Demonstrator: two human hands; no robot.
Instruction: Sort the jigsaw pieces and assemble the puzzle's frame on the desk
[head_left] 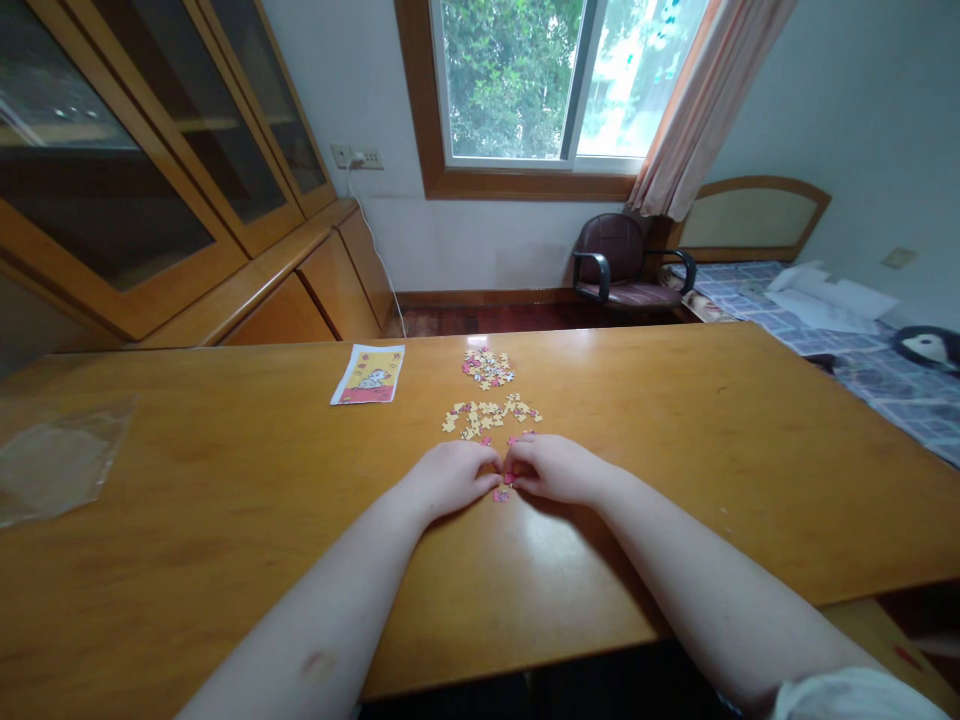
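Observation:
My left hand (459, 474) and my right hand (556, 468) meet over the table, fingertips almost touching. Between the fingers of my right hand is a pink puzzle piece (510, 479). The left fingers are curled together in a pinch; whatever they hold is hidden. Just below the fingertips lies another pink piece (501, 495). Beyond the hands, a few pink pieces (487, 441) show, partly covered. Farther off spread yellow puzzle pieces (487, 413), and behind them sits a mixed heap of pieces (487, 369).
A picture sheet (370, 375) with a white animal on yellow and pink lies left of the heap. A clear plastic bag (64, 460) rests at the wooden table's (247, 520) left side. Beyond the far edge stand a chair (622, 262) and a bed (892, 380).

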